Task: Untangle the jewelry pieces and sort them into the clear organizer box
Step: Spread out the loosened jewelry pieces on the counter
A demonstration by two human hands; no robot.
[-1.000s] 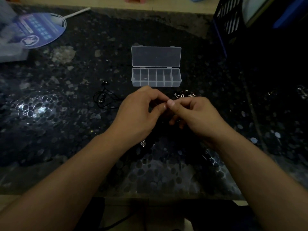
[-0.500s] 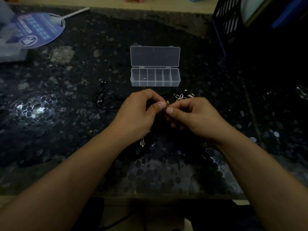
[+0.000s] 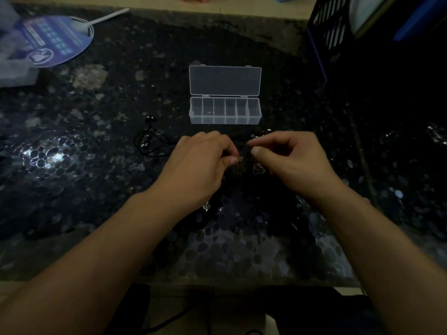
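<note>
My left hand (image 3: 200, 163) pinches a small gold jewelry piece (image 3: 240, 159) between thumb and fingertip, with thin gold loops hanging below it. A short gap to the right, my right hand (image 3: 287, 158) has its fingers curled; a gold pendant (image 3: 258, 169) dangles under it, the chain too thin to see. The clear organizer box (image 3: 225, 120) lies open just beyond both hands, lid flat behind it, with one tiny piece in a left compartment. A black cord necklace (image 3: 151, 141) lies left of my left hand. A small silver charm (image 3: 206, 206) lies under my left wrist.
The dark pebbled tabletop (image 3: 101, 180) reflects light at left. A round blue hand fan (image 3: 54, 39) lies at the far left corner. A dark slotted crate (image 3: 331, 32) stands at the far right. More small silver pieces (image 3: 260, 134) lie behind my right hand.
My hands, which were touching at the fingertips, have drawn apart sideways. The gold piece stays with the left hand and a pendant now hangs under the right hand.
</note>
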